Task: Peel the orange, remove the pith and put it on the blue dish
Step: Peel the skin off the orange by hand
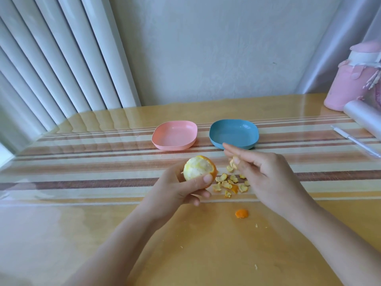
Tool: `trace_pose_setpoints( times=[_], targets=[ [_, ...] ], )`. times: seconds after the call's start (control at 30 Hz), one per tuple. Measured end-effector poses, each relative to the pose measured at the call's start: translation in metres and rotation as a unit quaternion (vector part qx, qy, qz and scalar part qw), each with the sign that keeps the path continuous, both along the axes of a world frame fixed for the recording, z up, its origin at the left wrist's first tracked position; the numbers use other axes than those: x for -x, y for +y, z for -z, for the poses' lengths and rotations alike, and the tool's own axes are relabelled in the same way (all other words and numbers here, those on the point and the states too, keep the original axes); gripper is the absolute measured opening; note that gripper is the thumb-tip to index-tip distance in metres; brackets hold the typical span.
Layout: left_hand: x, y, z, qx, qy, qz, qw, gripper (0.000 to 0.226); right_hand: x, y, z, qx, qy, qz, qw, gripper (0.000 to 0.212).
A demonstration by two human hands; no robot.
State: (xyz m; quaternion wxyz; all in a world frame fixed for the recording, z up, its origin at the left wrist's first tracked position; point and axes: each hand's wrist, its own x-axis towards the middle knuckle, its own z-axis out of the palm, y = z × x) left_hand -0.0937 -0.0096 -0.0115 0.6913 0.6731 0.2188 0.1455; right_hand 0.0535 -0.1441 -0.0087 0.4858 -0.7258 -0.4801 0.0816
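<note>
Left hand (181,190) grips orange (198,168), mostly peeled, this side of blue dish (233,133) and to its left | right hand (266,174) pinches peel bit (234,162) just short of dish | scraps (228,183) on table (103,223) below | pink dish (175,135) left of blue dish.

Table (82,234): yellow-tan top under a glossy clear cover, which reflects the blinds at far left. A striped runner (92,182) in cream, tan and brown bands crosses it from left to right.

Pink dish (175,134): shallow, rounded-square, upright on the far bands of the runner, nothing in it.

White pen (354,142): lies diagonally near the right edge, well apart from the pink dish.

Roll of clear film (365,116): at far right, just behind the pen.

Pink container (348,83): far right corner behind the roll, white band round its top, partly cut off by the frame.

Background: white vertical blinds (61,58) at left, pale textured wall (206,48) at centre, translucent sheet (334,38) hanging at right.
</note>
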Motion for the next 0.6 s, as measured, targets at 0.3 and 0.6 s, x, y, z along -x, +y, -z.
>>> trace_pose_setpoints(
  times=[0.3, 0.6],
  targets=[
    [0.0006, 0.0, 0.0039, -0.092, -0.024, 0.075, 0.993, 0.04, 0.0045, -0.0005, -0.003, 0.019, 0.128, -0.089, 0.988, 0.063],
    [0.0034, -0.0004, 0.0, -0.08, -0.011, 0.101, 0.992, 0.043, 0.0016, 0.0001, -0.0056, 0.036, 0.147, -0.118, 0.981, 0.057]
  ],
)
